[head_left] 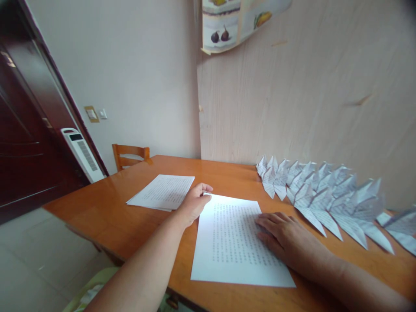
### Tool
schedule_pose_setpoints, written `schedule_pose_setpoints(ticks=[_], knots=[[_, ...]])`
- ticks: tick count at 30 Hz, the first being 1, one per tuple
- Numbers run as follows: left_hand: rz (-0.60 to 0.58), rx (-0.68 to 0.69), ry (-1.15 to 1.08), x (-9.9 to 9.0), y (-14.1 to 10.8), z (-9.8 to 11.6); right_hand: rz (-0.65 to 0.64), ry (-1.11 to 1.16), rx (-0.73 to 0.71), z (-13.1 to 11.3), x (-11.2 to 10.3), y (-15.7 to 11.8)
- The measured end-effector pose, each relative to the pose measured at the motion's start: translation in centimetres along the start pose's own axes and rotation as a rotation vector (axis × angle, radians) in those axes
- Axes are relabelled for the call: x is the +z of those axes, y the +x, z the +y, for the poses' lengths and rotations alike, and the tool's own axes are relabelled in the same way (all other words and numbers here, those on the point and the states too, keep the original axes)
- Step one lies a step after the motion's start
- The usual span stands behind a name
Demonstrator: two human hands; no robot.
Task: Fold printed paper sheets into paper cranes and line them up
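Note:
A printed sheet of paper (227,242) lies flat on the wooden table in front of me. At its far left corner is my left hand (194,203), with the thumb and the curled fingers closed on the paper's corner. My right hand (277,236) rests flat over the sheet's right edge, fingers stretched out and holding nothing. Left of the sheet lies a small stack of printed papers (162,191), apart from it. Rows of folded paper pieces (334,190) with pointed tips stand on the right.
The wooden table (136,225) reaches to the panelled wall. A wooden chair (131,154) stands beyond its far left side. Farther left, a white tower-shaped appliance (82,154) stands by a dark red door (19,130). A picture sheet (227,26) hangs on the wall.

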State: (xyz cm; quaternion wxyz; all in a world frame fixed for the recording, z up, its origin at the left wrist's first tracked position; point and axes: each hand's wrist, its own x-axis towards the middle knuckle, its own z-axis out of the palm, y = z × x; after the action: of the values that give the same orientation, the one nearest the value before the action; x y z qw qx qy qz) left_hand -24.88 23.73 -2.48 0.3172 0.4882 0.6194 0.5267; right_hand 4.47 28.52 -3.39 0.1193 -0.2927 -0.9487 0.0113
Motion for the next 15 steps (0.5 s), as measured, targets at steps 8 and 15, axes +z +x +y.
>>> schedule_pose_setpoints(ticks=[8,15], knots=[[0.004,-0.01,0.004,-0.29,0.28,-0.23,-0.004,-0.013,0.013,-0.18,-0.14,0.06],[0.031,0.012,0.118,-0.16,0.09,-0.19,0.007,-0.013,0.003,-0.37,-0.3,0.03]])
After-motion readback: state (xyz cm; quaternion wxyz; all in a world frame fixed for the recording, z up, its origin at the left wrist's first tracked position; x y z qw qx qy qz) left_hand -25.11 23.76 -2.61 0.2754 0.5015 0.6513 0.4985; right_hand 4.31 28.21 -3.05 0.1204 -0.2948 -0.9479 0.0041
